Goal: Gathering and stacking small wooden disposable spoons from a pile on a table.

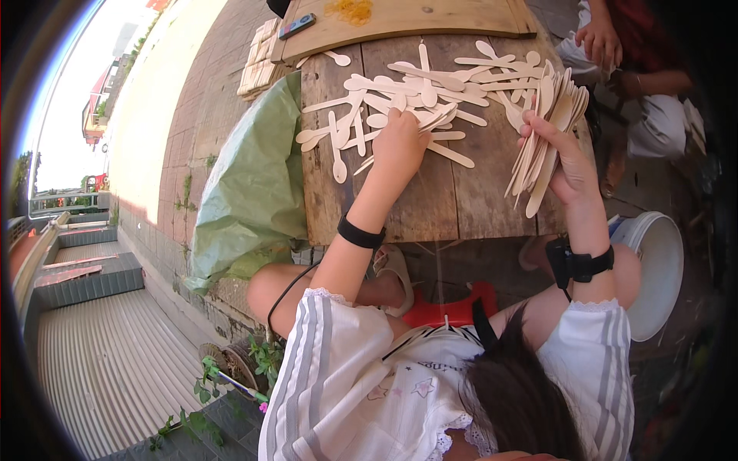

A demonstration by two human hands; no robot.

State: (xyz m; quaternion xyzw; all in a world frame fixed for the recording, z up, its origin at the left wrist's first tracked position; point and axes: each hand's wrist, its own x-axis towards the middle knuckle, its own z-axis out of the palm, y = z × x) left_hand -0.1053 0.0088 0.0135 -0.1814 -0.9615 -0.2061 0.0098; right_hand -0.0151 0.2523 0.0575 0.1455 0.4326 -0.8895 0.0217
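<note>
Pale wooden spoons (428, 73) lie scattered in a loose pile over the far half of a worn plank table (415, 207). My left hand (401, 144) reaches into the near side of the pile, its fingers closed on a few wooden spoons (438, 117). Over the table's right edge, my right hand (570, 165) grips a thick, fanned bundle of wooden spoons (550, 127), most of them standing upright or tilted. The fingers on the bundle's far side are partly hidden.
A wooden board (430, 21) bearing a blue remote-like device (297, 26) lies at the table's far end. Green plastic sheeting (250, 177) hangs at the left, near stacked wooden bundles (261, 61). A white bucket (653, 269) stands right; another person's hand (600, 38) shows far right.
</note>
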